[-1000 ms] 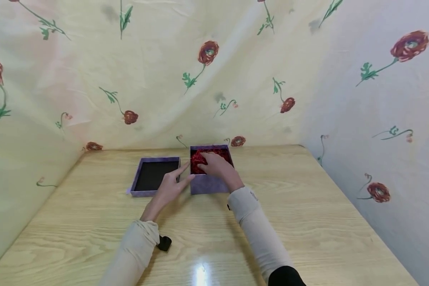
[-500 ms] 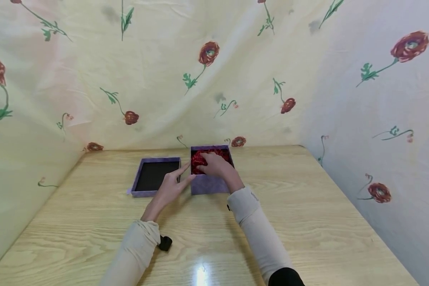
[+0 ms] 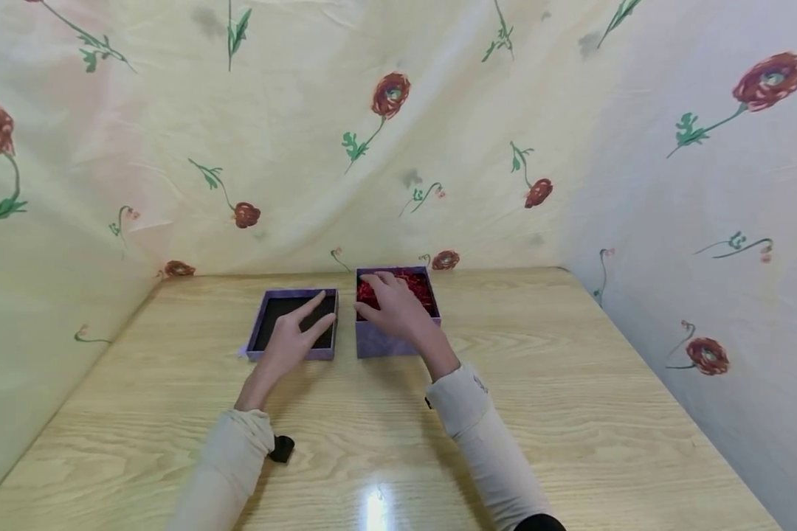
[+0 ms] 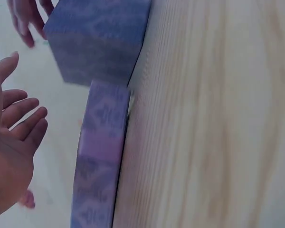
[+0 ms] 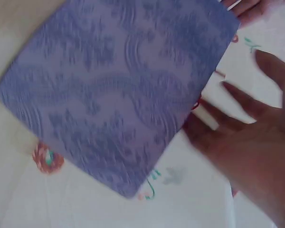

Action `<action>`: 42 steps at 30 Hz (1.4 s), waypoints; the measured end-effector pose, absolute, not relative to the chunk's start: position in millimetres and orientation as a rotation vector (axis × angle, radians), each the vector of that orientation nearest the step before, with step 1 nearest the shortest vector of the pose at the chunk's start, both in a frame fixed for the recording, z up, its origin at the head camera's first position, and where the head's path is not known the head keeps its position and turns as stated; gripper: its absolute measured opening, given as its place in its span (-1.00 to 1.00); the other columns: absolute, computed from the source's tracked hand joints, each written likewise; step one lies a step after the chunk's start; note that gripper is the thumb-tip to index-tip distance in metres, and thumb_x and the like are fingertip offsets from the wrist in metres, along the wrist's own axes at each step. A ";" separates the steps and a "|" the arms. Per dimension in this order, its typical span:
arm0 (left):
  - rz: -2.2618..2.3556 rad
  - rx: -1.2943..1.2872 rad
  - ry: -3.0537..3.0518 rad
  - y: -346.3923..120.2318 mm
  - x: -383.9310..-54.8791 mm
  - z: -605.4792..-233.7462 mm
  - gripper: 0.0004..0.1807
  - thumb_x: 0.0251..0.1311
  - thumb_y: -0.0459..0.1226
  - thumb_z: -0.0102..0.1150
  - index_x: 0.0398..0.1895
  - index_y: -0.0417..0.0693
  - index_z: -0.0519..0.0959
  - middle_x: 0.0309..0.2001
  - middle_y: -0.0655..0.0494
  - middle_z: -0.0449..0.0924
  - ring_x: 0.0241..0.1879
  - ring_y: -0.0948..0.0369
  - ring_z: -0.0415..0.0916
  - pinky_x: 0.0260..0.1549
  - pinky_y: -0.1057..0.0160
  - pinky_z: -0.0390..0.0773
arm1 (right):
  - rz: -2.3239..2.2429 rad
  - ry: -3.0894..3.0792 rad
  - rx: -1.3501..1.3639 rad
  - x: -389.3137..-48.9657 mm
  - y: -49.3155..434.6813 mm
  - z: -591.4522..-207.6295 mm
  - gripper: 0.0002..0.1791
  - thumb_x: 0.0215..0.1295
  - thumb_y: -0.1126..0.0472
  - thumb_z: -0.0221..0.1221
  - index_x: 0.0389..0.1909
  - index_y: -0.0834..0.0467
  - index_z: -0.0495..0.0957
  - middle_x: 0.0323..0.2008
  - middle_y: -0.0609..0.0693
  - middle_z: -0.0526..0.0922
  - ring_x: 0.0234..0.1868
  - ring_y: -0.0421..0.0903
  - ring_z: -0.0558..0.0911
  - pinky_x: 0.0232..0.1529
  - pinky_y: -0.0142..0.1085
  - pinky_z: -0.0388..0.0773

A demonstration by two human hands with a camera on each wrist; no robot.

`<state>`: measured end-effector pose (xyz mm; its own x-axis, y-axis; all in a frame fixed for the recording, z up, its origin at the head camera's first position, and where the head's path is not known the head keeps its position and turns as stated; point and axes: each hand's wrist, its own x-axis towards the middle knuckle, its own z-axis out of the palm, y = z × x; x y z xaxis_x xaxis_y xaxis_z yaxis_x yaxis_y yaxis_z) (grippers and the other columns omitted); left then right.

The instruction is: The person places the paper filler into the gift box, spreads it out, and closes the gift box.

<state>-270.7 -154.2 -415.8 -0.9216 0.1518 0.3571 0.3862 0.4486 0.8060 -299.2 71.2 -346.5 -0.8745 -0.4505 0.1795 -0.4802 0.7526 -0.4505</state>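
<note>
A purple patterned box (image 3: 388, 340) stands open-topped near the back of the table, with red shredded filler (image 3: 417, 286) inside. My right hand (image 3: 398, 310) is over the box opening, its fingers spread and apparently holding nothing; the right wrist view shows the fingers by the rim of the box (image 5: 109, 90). To the left lies the purple lid (image 3: 315, 355), its dark inside facing up. My left hand (image 3: 290, 339) hovers over the lid, fingers parted and nothing in them. In the left wrist view that hand (image 4: 14, 137) is apart from the lid's side wall (image 4: 99, 156).
The pale wooden table (image 3: 558, 413) runs up to a flower-patterned cloth (image 3: 292, 133) at the back and sides. The box and the lid stand side by side with a narrow gap between them.
My left hand has left the box's left side and moved left over the lid. The right hand has lifted a little out of the red filler.
</note>
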 end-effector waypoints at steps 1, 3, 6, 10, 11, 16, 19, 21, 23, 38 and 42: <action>-1.465 -0.444 -2.467 -158.8 -270.1 -415.9 -0.32 0.49 -0.02 0.20 0.55 -0.11 0.35 0.48 -0.17 0.32 0.41 -0.13 0.33 0.29 -0.20 0.36 | 0.818 -2.843 0.822 -298.0 69.5 -347.5 -0.37 0.55 0.05 0.19 0.52 0.18 0.33 0.48 0.26 0.30 0.47 0.24 0.30 0.37 0.16 0.32; -1.469 -0.399 -2.478 -167.7 -268.7 -416.9 -0.29 0.49 0.02 0.19 0.56 -0.10 0.33 0.49 -0.17 0.30 0.44 -0.13 0.29 0.32 -0.21 0.34 | 0.916 -2.753 0.924 -296.1 65.5 -350.3 -0.41 0.55 0.09 0.20 0.48 0.23 0.37 0.41 0.25 0.38 0.39 0.21 0.40 0.33 0.10 0.39; -1.470 -0.352 -2.490 -180.1 -267.7 -419.1 -0.27 0.49 0.05 0.17 0.57 -0.09 0.32 0.50 -0.17 0.29 0.49 -0.13 0.20 0.36 -0.21 0.27 | 1.016 -2.661 1.005 -291.2 58.1 -353.7 -0.45 0.55 0.10 0.19 0.44 0.24 0.41 0.32 0.21 0.46 0.28 0.15 0.51 0.26 0.04 0.47; -1.441 -0.302 -2.499 -194.9 -266.3 -422.2 -0.26 0.49 0.06 0.18 0.58 -0.11 0.31 0.50 -0.23 0.27 0.49 -0.16 0.17 0.37 -0.20 0.24 | 1.144 -2.606 1.059 -283.4 47.0 -357.1 -0.48 0.56 0.12 0.19 0.41 0.26 0.41 0.24 0.19 0.52 0.16 0.11 0.61 0.12 -0.04 0.59; -1.437 -0.288 -2.504 -198.2 -265.5 -422.8 -0.25 0.48 0.07 0.18 0.58 -0.11 0.30 0.50 -0.24 0.26 0.49 -0.16 0.16 0.37 -0.21 0.24 | 1.166 -2.603 1.068 -282.2 44.3 -358.4 -0.48 0.56 0.14 0.19 0.41 0.27 0.41 0.23 0.20 0.53 0.14 0.11 0.63 0.08 -0.07 0.61; -1.414 -0.233 -2.523 -211.2 -260.2 -424.8 -0.23 0.47 0.08 0.19 0.59 -0.10 0.28 0.52 -0.29 0.19 0.42 -0.17 0.27 0.30 -0.14 0.32 | 1.212 -2.596 1.090 -277.8 34.6 -364.5 -0.50 0.54 0.21 0.21 0.38 0.32 0.42 0.09 0.25 0.61 -0.02 0.09 0.71 -0.05 -0.16 0.66; -1.385 -0.215 -2.528 -217.5 -256.9 -426.1 -0.22 0.47 0.07 0.19 0.60 -0.10 0.26 0.52 -0.30 0.17 0.02 -0.18 0.54 0.08 -0.05 0.40 | 1.198 -2.616 1.069 -274.8 30.6 -367.0 -0.51 0.53 0.21 0.21 0.37 0.32 0.43 0.07 0.24 0.62 -0.04 0.07 0.71 -0.07 -0.16 0.66; -1.352 -0.205 -2.537 -222.3 -255.4 -427.6 -0.21 0.47 0.08 0.20 0.61 -0.08 0.25 0.51 -0.30 0.19 -0.19 -0.09 0.55 -0.03 0.02 0.43 | 1.169 -2.662 1.033 -272.5 27.8 -368.8 -0.50 0.53 0.20 0.22 0.37 0.32 0.44 0.07 0.21 0.63 -0.03 0.04 0.70 -0.09 -0.19 0.65; -1.342 -0.189 -2.544 -227.0 -253.7 -428.9 -0.18 0.44 0.09 0.22 0.62 -0.06 0.23 0.50 -0.34 0.20 -0.54 0.03 0.40 -0.25 0.11 0.47 | 1.130 -2.718 0.989 -270.5 24.7 -371.0 -0.49 0.53 0.18 0.23 0.37 0.32 0.45 0.05 0.21 0.64 -0.07 0.01 0.69 -0.12 -0.21 0.64; -1.374 -0.152 -2.693 -254.0 -244.7 -438.9 0.05 0.37 0.10 0.31 0.66 -0.21 -0.02 0.55 -0.35 0.07 0.46 -0.33 0.12 0.25 -0.23 0.40 | 1.063 -3.028 0.791 -265.3 9.4 -390.0 -0.07 0.46 0.13 0.31 0.59 0.42 0.01 0.26 0.30 0.58 0.10 0.04 0.67 0.10 -0.12 0.58; -1.393 -0.167 -2.738 -257.8 -244.3 -442.3 0.07 0.35 0.10 0.33 0.66 -0.24 -0.03 0.58 -0.26 0.01 0.44 -0.26 0.19 0.23 -0.18 0.42 | 1.163 -3.049 0.801 -266.4 9.8 -395.7 0.03 0.47 0.15 0.30 0.62 0.40 -0.20 0.30 0.31 0.53 -0.22 -0.10 0.64 -0.14 -0.23 0.55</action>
<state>-244.3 -257.8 -442.3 -0.9920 0.0669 0.1073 0.1261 0.5847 0.8014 -266.4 9.8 -395.7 -0.8639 -0.5026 -0.0334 -0.3526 0.6509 -0.6723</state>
